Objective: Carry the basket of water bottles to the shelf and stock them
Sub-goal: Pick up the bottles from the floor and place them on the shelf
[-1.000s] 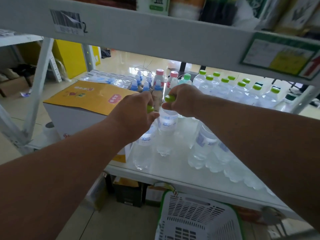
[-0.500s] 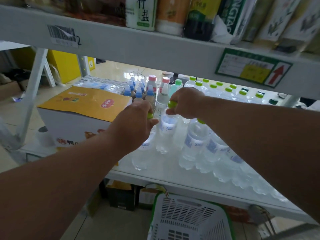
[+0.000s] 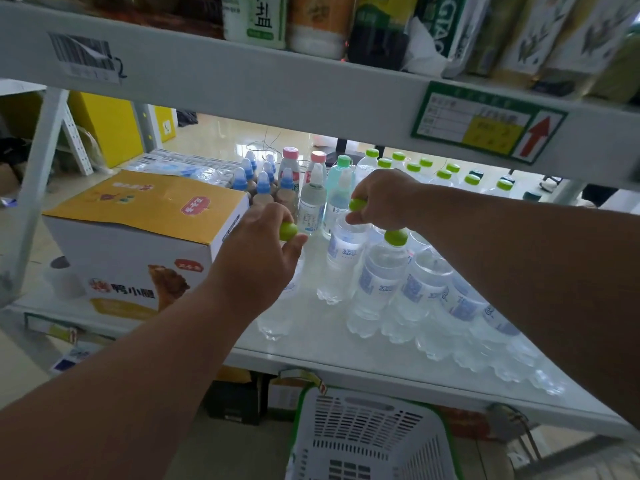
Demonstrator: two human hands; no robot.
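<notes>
Both my hands reach onto the white shelf (image 3: 311, 344). My left hand (image 3: 258, 258) grips the green cap of a clear water bottle (image 3: 277, 317) that stands near the shelf's front, beside the cardboard box. My right hand (image 3: 381, 199) holds the green cap of another water bottle (image 3: 341, 268) just right of it. A row of green-capped water bottles (image 3: 384, 282) runs along the shelf under my right arm. Below the shelf, the white basket with a green rim (image 3: 367, 441) shows no bottles in its visible part.
A yellow and white cardboard box (image 3: 145, 237) fills the shelf's left side. Blue-capped and pink-capped bottles (image 3: 277, 178) stand behind my hands, more green-capped ones (image 3: 443, 174) at the back right. The upper shelf's edge (image 3: 311, 88) with a price tag hangs close overhead.
Both hands keep their hold on the caps in much the same place. The view has tilted up, so more of the upper shelf and less of the basket shows.
</notes>
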